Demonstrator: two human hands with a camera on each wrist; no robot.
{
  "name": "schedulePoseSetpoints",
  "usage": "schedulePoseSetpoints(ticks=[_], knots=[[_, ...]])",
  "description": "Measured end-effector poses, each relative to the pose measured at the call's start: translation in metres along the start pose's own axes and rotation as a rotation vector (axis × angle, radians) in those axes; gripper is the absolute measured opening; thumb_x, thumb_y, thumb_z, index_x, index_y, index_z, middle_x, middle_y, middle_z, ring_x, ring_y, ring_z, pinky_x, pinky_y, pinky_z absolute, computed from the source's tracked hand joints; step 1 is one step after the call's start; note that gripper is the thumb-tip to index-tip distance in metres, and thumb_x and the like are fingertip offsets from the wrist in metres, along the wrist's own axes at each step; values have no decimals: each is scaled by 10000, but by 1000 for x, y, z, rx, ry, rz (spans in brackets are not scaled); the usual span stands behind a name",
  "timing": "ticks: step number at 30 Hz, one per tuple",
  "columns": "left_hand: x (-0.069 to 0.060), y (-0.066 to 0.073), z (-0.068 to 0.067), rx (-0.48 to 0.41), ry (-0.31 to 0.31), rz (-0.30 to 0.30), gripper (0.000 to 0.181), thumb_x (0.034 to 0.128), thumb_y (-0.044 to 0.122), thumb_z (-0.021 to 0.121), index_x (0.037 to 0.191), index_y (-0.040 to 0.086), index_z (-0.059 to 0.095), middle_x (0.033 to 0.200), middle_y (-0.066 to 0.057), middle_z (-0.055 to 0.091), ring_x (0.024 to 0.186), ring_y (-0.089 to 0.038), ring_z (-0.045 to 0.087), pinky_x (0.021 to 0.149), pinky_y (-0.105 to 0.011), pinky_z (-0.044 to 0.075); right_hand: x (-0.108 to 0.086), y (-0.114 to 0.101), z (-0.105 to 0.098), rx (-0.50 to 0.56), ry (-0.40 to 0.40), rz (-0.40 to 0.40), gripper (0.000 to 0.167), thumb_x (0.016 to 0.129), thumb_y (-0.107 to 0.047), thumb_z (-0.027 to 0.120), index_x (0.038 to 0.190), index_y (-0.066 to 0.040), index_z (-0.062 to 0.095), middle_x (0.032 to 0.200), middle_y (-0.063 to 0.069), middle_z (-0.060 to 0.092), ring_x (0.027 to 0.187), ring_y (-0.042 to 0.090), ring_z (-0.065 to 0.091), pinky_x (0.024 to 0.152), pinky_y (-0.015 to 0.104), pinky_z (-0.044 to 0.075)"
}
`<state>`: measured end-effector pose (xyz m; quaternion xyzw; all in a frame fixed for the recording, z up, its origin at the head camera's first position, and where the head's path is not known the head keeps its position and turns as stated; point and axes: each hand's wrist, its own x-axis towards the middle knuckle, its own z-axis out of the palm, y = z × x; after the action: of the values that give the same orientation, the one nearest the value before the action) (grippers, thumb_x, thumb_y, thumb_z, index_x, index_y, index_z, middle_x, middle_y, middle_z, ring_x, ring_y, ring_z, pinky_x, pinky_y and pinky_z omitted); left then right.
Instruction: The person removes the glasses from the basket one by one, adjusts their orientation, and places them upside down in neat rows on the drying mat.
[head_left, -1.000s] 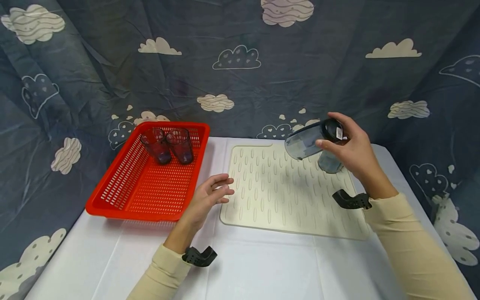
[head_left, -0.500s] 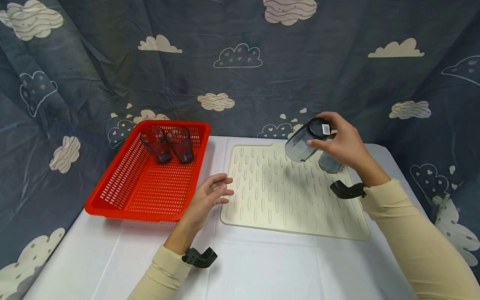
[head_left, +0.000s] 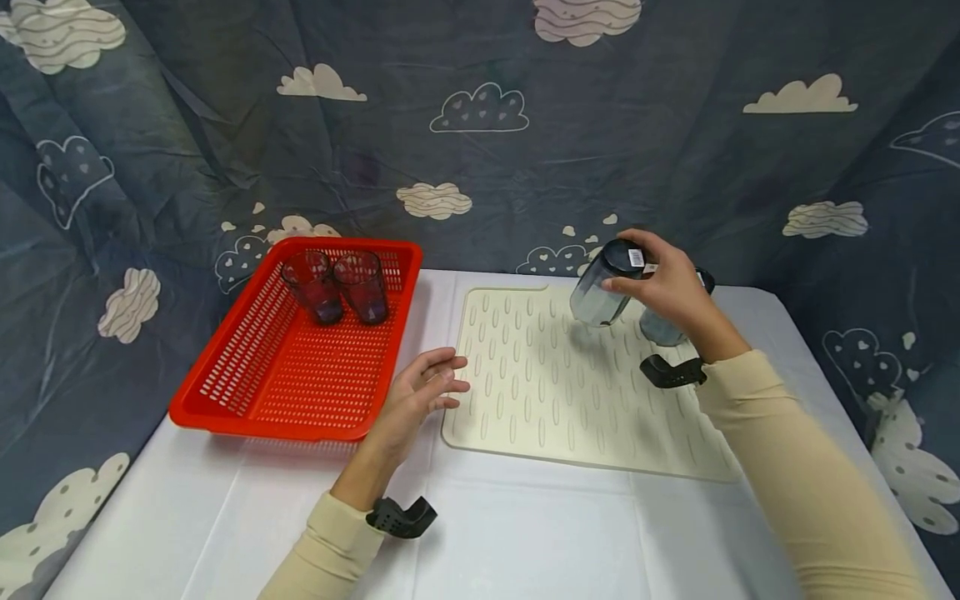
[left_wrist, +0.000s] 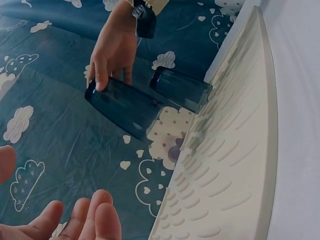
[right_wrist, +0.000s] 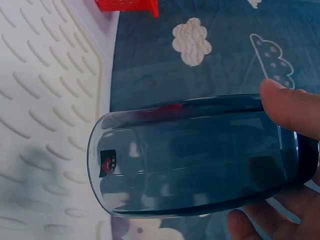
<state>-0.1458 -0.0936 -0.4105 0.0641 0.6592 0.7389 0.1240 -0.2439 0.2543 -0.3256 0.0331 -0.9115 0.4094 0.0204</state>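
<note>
A blue-grey drinking glass [head_left: 598, 292] is in my right hand [head_left: 663, 287], its thumb and fingers gripping around the dark base end. The glass tilts mouth-down over the back of the cream ribbed mat [head_left: 540, 375]; in the left wrist view its rim is apart from the mat. Just right of it, another blue-grey glass [left_wrist: 182, 90] stands upside down on the mat, partly covered by my right hand in the head view. My left hand [head_left: 408, 400] hovers between the mat and the red basket [head_left: 300, 429], fingers loosely bent, holding nothing.
Two tinted glasses, a left one [head_left: 315, 292] and a right one [head_left: 362, 292], lean side by side at the back of the basket. A white cloth [head_left: 525, 533] covers the table. A dark cloud-patterned curtain [head_left: 480, 167] hangs close behind it.
My right hand has moved left and the glass in it has tipped more upright, mouth downward. The standing glass shows more behind the hand. My left hand stays in place.
</note>
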Motion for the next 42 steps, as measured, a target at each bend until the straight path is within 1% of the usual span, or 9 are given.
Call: schedulePoseSetpoints(ticks=[5, 10, 13, 17, 22, 24, 30, 36, 42], knots=[[1, -1, 2, 2, 10, 4, 463, 977, 195, 544, 1408, 56, 452, 1415, -188, 521, 1056, -196, 640, 894, -310, 513, 6, 8, 7, 38, -21, 39, 778, 870, -189, 760, 1532, -187, 351, 1541, 169, 423, 1415, 390, 419, 1042, 597, 442], [2, -2, 3, 9, 2, 6, 474, 972, 199, 550, 1411, 50, 448, 1436, -239, 493, 1059, -203, 642, 894, -309, 512, 12, 17, 12, 37, -22, 48, 756, 877, -196, 757, 1523, -191, 365, 1543, 170, 411, 1437, 392, 387, 1081, 598, 408], [2, -2, 4, 16, 2, 5, 468, 975, 202, 550, 1408, 54, 453, 1433, -230, 501, 1056, -200, 642, 890, -315, 513, 15, 22, 15, 32, -26, 62, 767, 882, -222, 755, 1535, -198, 353, 1568, 164, 382, 1455, 395, 361, 1114, 599, 374], [3, -3, 4, 27, 5, 3, 461, 976, 205, 550, 1402, 55, 462, 1411, -209, 523, 1053, -200, 646, 889, -317, 515, 19, 29, 17, 52, -26, 79, 803, 884, -223, 750, 1558, -194, 315, 1597, 154, 345, 1470, 389, 341, 1138, 589, 351], [3, -4, 6, 30, 0, -9, 460, 976, 205, 545, 1403, 59, 458, 1427, -234, 501, 1056, -211, 648, 891, -319, 513, 21, 36, 20, 70, -25, 88, 810, 891, -207, 739, 1565, -163, 294, 1599, 165, 338, 1466, 392, 346, 1138, 586, 351], [3, -4, 6, 31, 1, -17, 458, 976, 205, 544, 1403, 64, 458, 1428, -222, 506, 1055, -212, 648, 890, -320, 514, 22, 39, 22, 73, -29, 90, 802, 894, -201, 734, 1564, -158, 295, 1598, 174, 333, 1454, 405, 356, 1125, 595, 359], [3, -4, 6, 31, -5, -13, 452, 981, 203, 541, 1403, 68, 460, 1428, -220, 510, 1055, -209, 648, 887, -312, 512, 23, 43, 27, 82, -28, 98, 778, 895, -204, 735, 1554, -194, 322, 1619, 151, 295, 1425, 428, 366, 1089, 620, 369], [3, -4, 7, 27, -32, -10, 463, 982, 208, 541, 1411, 61, 446, 1427, -221, 506, 1056, -193, 644, 896, -307, 506, 24, 52, 32, 65, -25, 116, 773, 902, -211, 728, 1555, -190, 316, 1604, 166, 319, 1408, 428, 378, 1067, 611, 394], [2, -4, 8, 38, -36, -12, 474, 983, 218, 540, 1421, 72, 435, 1430, -206, 509, 1073, -214, 642, 907, -316, 503, 26, 57, 34, 83, -26, 123, 772, 911, -212, 715, 1562, -212, 300, 1609, 165, 309, 1427, 428, 363, 1084, 617, 386]])
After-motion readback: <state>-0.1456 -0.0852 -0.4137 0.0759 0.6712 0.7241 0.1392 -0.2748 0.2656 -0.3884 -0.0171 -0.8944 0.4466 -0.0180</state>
